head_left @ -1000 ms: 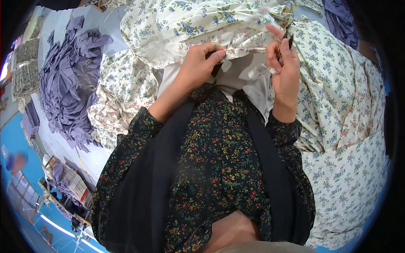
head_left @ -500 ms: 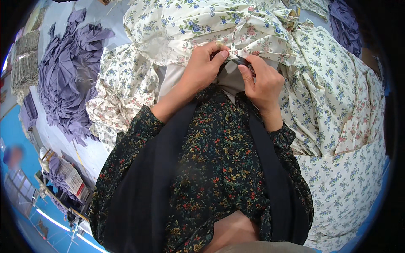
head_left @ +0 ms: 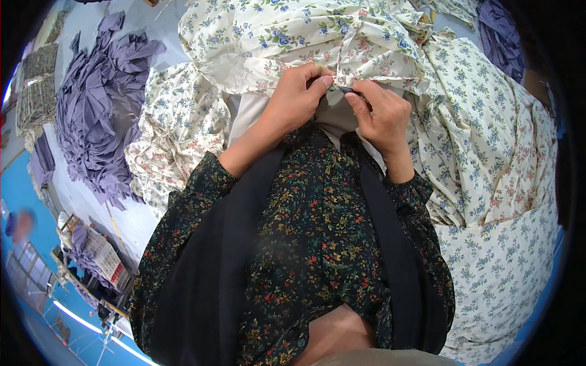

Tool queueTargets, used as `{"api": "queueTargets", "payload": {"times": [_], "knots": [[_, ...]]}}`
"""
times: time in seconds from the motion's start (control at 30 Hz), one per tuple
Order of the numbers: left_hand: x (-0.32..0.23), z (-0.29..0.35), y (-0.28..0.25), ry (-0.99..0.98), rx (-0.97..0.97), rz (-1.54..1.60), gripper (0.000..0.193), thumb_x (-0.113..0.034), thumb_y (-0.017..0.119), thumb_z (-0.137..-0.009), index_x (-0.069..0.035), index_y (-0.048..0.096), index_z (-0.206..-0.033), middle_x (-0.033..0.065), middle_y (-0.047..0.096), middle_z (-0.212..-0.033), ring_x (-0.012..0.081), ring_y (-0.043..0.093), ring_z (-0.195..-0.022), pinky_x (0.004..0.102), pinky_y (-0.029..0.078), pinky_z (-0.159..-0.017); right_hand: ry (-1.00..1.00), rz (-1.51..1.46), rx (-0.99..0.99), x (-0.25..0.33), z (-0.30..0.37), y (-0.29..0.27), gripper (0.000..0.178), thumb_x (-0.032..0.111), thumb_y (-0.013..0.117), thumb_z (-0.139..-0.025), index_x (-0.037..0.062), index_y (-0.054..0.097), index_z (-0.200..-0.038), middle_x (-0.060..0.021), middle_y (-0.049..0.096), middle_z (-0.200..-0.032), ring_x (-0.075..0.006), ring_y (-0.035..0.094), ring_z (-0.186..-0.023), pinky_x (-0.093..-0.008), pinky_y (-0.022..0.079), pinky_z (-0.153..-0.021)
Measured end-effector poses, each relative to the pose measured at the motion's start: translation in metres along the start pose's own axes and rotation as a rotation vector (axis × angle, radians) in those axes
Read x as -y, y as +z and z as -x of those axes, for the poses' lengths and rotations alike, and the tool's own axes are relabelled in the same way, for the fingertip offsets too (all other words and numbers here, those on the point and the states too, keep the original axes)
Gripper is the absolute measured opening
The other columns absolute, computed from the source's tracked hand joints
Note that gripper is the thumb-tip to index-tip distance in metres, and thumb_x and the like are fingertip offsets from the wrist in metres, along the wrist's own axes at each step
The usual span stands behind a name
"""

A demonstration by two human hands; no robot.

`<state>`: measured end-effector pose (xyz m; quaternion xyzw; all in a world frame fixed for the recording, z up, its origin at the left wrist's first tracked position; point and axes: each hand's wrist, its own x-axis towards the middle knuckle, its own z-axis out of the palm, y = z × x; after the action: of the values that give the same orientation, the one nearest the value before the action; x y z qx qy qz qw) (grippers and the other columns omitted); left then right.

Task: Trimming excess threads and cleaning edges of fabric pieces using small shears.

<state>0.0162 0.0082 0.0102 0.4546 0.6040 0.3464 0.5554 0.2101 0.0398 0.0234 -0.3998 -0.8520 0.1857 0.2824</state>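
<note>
White cloth printed with blue and pink flowers lies heaped in front of me. My left hand is closed, thumb and fingers pinching the near edge of this cloth. Close beside it on the right, my right hand is closed around a small dark pointed tool, which looks like thread snips. Its tip points left at the pinched edge, and the fingers hide the rest of it. A narrow strip of the cloth runs upward just above the fingertips. Plain pale fabric shows below the hands.
Purple cloth lies piled on the pale table at the left. More flowered cloth spreads on the right and hangs at the lower right. Folded stacks stand at the far left. A blurred person is at the left rim.
My right hand has shifted very slightly, and less of the dark tool shows now. The left hand has stayed nearly in place on the cloth edge.
</note>
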Motion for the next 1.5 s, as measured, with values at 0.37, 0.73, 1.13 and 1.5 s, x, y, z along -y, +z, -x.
{"api": "queueTargets", "payload": {"times": [0.37,0.73,1.13,1.5], "knots": [[0.010,-0.003,0.006,0.215,-0.023,0.025,0.016,-0.008,0.060,-0.092,0.004,0.066,-0.101,0.0035,0.067,-0.094,0.0103,0.058,-0.088,0.0262,0.046,-0.080,0.262,-0.340,-0.125,0.006,-0.012,0.023,0.010,0.011,0.068,-0.087,0.0027,0.063,-0.091,-0.0020,0.062,-0.076,-0.0060,0.056,-0.065,-0.0217,0.043,-0.056],[0.012,-0.004,0.006,0.105,-0.050,0.088,0.019,-0.009,0.060,-0.092,0.000,0.067,-0.108,0.0035,0.068,-0.093,0.0097,0.058,-0.088,0.0261,0.046,-0.080,0.454,-0.340,0.470,0.004,0.016,-0.016,0.017,0.018,0.064,-0.087,0.0009,0.064,-0.091,0.0011,0.058,-0.069,-0.0040,0.052,-0.059,-0.0200,0.040,-0.055],[-0.020,0.036,-0.009,0.945,0.305,-0.337,0.035,0.009,0.058,-0.068,-0.009,0.071,-0.095,0.0082,0.064,-0.087,0.0257,0.060,-0.079,0.0363,0.049,-0.070,1.033,-1.330,0.190,0.019,-0.014,-0.007,0.021,0.020,0.066,-0.089,-0.0003,0.066,-0.085,0.0033,0.055,-0.061,-0.0018,0.037,-0.046,-0.0206,0.023,-0.043],[-0.003,-0.047,-0.007,-0.096,0.152,0.919,0.041,-0.029,0.034,-0.103,0.002,0.058,-0.117,0.0154,0.067,-0.111,0.0232,0.065,-0.101,0.0333,0.047,-0.091,0.856,-1.123,0.188,0.014,0.008,-0.003,0.019,0.013,0.066,-0.089,-0.0050,0.067,-0.096,-0.0044,0.066,-0.074,-0.0069,0.058,-0.065,-0.0197,0.043,-0.062]]}}
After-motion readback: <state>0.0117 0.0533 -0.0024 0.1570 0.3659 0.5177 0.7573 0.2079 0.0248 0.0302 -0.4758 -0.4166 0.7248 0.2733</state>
